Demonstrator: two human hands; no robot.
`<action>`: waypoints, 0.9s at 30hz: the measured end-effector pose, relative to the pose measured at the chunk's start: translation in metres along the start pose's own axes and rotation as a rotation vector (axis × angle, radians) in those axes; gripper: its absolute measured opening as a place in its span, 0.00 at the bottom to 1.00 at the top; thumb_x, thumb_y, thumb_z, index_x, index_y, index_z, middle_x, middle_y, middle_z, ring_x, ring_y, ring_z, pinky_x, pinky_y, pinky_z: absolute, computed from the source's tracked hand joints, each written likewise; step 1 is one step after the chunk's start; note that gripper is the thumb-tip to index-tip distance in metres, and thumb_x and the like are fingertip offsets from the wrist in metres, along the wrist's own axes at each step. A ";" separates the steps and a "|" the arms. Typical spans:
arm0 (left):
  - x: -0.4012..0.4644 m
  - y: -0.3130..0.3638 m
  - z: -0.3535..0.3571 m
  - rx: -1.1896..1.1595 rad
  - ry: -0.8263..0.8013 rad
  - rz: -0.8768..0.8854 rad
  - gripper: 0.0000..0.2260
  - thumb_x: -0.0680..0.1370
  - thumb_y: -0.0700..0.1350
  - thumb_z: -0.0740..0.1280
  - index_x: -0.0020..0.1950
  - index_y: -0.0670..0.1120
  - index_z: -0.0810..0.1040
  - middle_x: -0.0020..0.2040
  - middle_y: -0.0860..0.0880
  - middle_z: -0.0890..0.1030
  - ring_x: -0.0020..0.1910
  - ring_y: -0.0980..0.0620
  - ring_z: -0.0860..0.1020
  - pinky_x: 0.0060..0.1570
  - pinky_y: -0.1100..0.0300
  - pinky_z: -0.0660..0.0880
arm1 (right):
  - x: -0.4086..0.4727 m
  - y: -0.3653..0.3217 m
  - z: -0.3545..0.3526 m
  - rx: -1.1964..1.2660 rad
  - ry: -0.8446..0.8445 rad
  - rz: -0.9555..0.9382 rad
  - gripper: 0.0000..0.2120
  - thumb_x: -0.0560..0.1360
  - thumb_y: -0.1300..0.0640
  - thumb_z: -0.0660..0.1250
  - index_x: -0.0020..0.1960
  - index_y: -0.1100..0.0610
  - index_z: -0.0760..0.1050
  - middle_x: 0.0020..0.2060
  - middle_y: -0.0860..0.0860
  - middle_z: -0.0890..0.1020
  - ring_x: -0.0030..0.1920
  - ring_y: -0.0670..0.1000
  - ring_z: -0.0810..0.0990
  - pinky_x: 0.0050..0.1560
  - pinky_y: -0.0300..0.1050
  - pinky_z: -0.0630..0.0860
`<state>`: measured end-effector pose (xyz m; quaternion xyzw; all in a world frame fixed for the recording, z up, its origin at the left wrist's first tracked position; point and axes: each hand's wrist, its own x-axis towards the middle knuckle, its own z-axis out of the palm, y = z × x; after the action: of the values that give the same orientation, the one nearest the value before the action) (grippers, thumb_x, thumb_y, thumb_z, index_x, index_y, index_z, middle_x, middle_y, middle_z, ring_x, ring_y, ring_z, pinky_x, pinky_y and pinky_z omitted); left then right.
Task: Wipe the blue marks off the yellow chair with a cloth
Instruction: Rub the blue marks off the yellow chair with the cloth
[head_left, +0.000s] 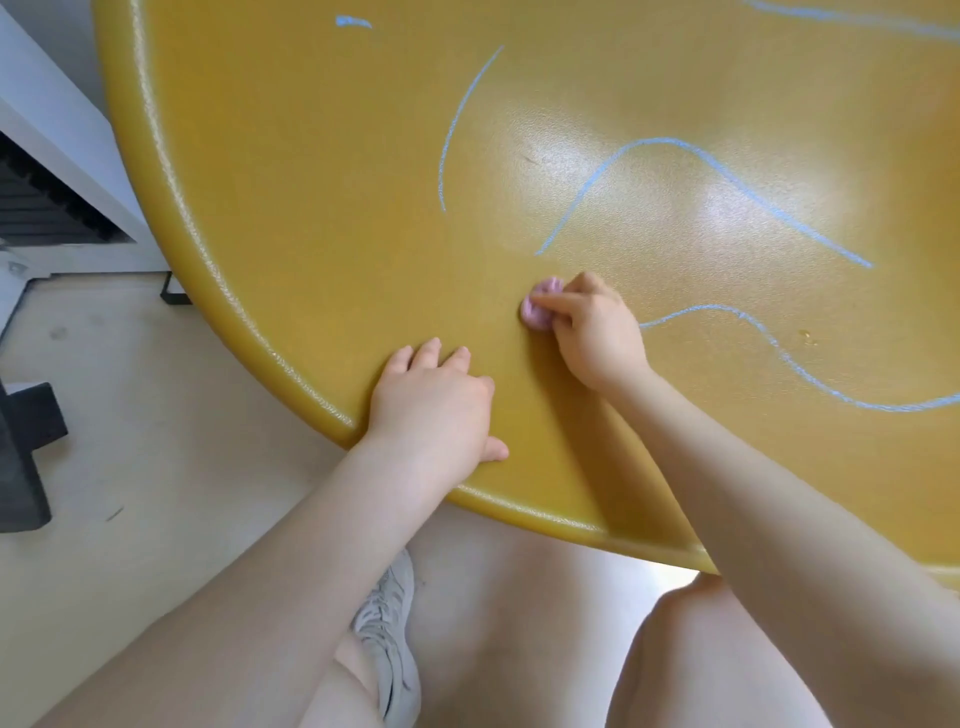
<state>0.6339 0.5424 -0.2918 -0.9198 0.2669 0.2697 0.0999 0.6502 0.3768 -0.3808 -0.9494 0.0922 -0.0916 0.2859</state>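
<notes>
The yellow chair seat (322, 197) fills most of the head view, glossy and curved. Several blue marks run across it: a long arc (457, 124), a hump-shaped line (727, 182), a wavy line (789, 358) at the right and a short dash (352, 22) at the top. My right hand (597, 338) presses a small bunched pink cloth (537, 306) onto the seat, just below the hump line's left end. My left hand (434, 400) lies flat on the seat's front edge, fingers spread, holding nothing.
A white unit (57, 135) with a dark vent stands at the left on the pale floor (130, 415). A black object (26, 457) sits at the left edge. My bare knees and a grey sneaker (387, 629) are below the seat.
</notes>
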 end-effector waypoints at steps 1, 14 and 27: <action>0.001 0.003 -0.001 0.007 0.001 -0.009 0.27 0.76 0.61 0.60 0.73 0.54 0.61 0.77 0.48 0.52 0.76 0.44 0.49 0.73 0.50 0.47 | -0.020 -0.002 -0.003 0.018 -0.015 -0.042 0.15 0.76 0.54 0.57 0.50 0.54 0.82 0.43 0.59 0.76 0.44 0.61 0.76 0.43 0.47 0.72; 0.028 0.020 0.007 0.065 -0.034 0.063 0.37 0.74 0.68 0.56 0.77 0.53 0.46 0.78 0.48 0.42 0.76 0.44 0.43 0.73 0.47 0.43 | -0.073 0.012 -0.018 0.109 -0.031 -0.070 0.19 0.73 0.54 0.53 0.46 0.55 0.83 0.36 0.57 0.75 0.36 0.60 0.76 0.43 0.47 0.75; 0.031 0.025 0.008 0.012 -0.013 0.016 0.36 0.74 0.66 0.59 0.76 0.53 0.50 0.78 0.48 0.43 0.76 0.45 0.43 0.73 0.48 0.43 | 0.023 0.034 -0.015 -0.076 0.021 0.175 0.17 0.74 0.66 0.58 0.58 0.52 0.75 0.52 0.56 0.75 0.54 0.60 0.71 0.48 0.48 0.66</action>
<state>0.6383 0.5103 -0.3162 -0.9152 0.2754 0.2747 0.1049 0.6648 0.3358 -0.3842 -0.9468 0.1813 -0.0727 0.2558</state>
